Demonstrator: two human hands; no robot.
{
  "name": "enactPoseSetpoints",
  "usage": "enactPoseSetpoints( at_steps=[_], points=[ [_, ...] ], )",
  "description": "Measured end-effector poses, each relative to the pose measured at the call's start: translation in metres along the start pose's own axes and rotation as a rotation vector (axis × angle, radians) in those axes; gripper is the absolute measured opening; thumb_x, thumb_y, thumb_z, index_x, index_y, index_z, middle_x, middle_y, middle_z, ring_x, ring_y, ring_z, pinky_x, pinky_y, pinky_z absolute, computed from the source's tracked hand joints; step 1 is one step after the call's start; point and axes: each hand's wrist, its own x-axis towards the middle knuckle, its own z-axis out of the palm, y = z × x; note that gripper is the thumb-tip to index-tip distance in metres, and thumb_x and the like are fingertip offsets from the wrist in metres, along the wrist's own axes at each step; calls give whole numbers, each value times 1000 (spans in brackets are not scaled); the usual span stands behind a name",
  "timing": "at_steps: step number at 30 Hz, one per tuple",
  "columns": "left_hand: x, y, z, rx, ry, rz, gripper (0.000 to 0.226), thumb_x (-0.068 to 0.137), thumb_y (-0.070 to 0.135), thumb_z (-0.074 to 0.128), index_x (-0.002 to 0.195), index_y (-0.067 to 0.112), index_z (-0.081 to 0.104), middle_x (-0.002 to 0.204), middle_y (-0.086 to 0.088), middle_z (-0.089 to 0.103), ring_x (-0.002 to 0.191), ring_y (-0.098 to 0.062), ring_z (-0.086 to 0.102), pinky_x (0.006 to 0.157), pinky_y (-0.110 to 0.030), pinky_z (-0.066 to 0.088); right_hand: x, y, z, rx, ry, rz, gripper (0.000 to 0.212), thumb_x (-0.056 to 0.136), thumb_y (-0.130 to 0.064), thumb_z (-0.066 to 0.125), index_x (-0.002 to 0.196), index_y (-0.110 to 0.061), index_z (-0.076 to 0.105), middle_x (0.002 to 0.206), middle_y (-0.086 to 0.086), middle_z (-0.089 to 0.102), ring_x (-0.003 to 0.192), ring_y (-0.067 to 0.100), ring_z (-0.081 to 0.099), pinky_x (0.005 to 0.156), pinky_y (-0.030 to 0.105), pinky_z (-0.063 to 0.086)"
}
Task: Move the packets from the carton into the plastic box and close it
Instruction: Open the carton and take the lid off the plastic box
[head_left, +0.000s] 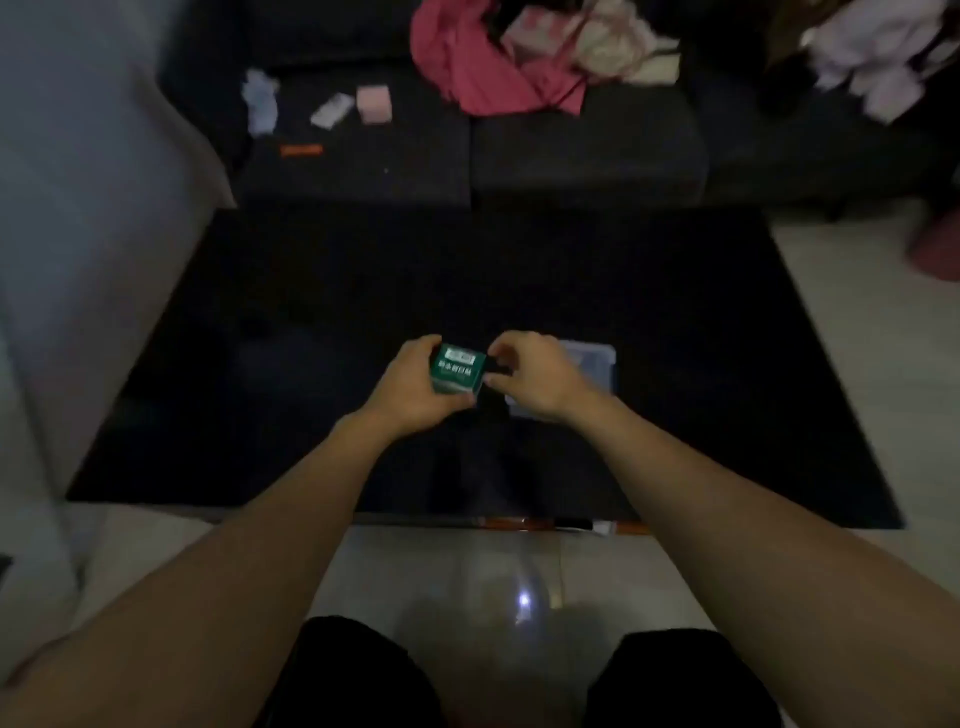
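Knees (358, 675) sit below, the left hand (415, 387) grips the green carton (457, 371) over the table (311, 312), and the right hand's (535, 376) fingers curl at its end, seemingly to open it gently beside the box (592, 364).

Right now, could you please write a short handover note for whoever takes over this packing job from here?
Left hand: grips the green carton, held above the black table.
Right hand: fingers curled at the carton's right end, apparently working on its flap; too blurred to be sure.
Plastic box: on the table just right of the hands, partly hidden behind the right hand; whether its lid is on cannot be told.
Done: carton picked up. No packets visible outside it.
Left: open the carton, move the packets into the plastic box, close it.
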Motion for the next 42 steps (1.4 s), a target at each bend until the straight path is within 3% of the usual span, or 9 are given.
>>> enactPoseSetpoints(
  at_steps=[3, 5, 9, 13, 24, 28, 35, 39, 42],
  points=[
    [29, -52, 49, -103, 32, -29, 141, 61, 42, 96, 162, 11, 4, 169, -8, 14, 153, -24, 22, 122, -39, 28, 38, 28, 58, 17, 158, -119, 34, 87, -26, 75, 118, -15, 65, 116, 3, 65, 106, 18, 61, 90, 34, 52],
    [46, -72, 76, -243, 110, -32, 151, 55, 43, 99, 162, 15, -3, 169, -4, 14, 152, -19, 25, 121, -37, 30, 62, 37, 83, -37, 184, -169, 49, 90, -31, 71, 134, -13, 57, 136, 9, 56, 124, 25, 52, 104, 38, 45],
    [64, -77, 114, -487, 266, -11, 124, 62, 22, 98, 159, 16, 21, 146, -2, 52, 130, -16, 53, 96, -25, 44, 97, 40, 112, -108, 84, -137, 48, 92, -35, 67, 134, -14, 57, 130, 11, 62, 116, 27, 61, 98, 36, 48],
    [46, -90, 134, -450, 465, 18, 83, 64, 19, 94, 134, 23, 50, 123, 2, 64, 113, -17, 63, 84, -26, 49, 84, 32, 123, -160, 77, -128, 56, 82, -43, 77, 130, -17, 62, 122, 7, 65, 107, 24, 65, 88, 35, 53],
    [-44, -105, 106, -203, 559, 159, 77, 62, 19, 95, 129, 20, 55, 114, 4, 66, 103, -13, 64, 82, -25, 49, 7, -10, 126, -352, -100, -257, 32, 98, -33, 58, 125, -17, 56, 108, 4, 63, 87, 15, 62, 71, 29, 50],
    [-38, -100, 109, -270, 562, 142, 73, 60, 16, 95, 123, 19, 58, 111, 2, 69, 99, -14, 67, 78, -24, 52, 7, 3, 125, -305, 73, -226, 27, 102, -25, 46, 121, -9, 56, 108, 16, 64, 93, 31, 63, 76, 41, 50],
    [-3, -114, 135, -446, 592, 51, 77, 58, 21, 99, 114, 20, 47, 114, 3, 60, 101, -12, 60, 75, -15, 47, 52, 28, 121, 173, 345, -242, 21, 103, -29, 52, 92, -17, 65, 81, -5, 61, 73, 7, 57, 60, 20, 38],
    [25, -115, 131, -547, 512, 5, 61, 70, 56, 86, 104, 20, 51, 103, 5, 63, 90, -9, 65, 75, -33, 60, 86, 34, 130, 453, 359, -156, 32, 97, -45, 58, 84, -17, 70, 79, 0, 66, 80, 16, 66, 75, 41, 57],
    [45, -121, 126, -570, 535, -43, 37, 88, 54, 69, 93, 20, 57, 95, 1, 67, 86, -13, 69, 71, -45, 63, 107, 39, 130, 726, 287, -107, 40, 88, -52, 67, 102, -15, 72, 102, 3, 71, 99, 18, 69, 90, 47, 58]
  ],
)
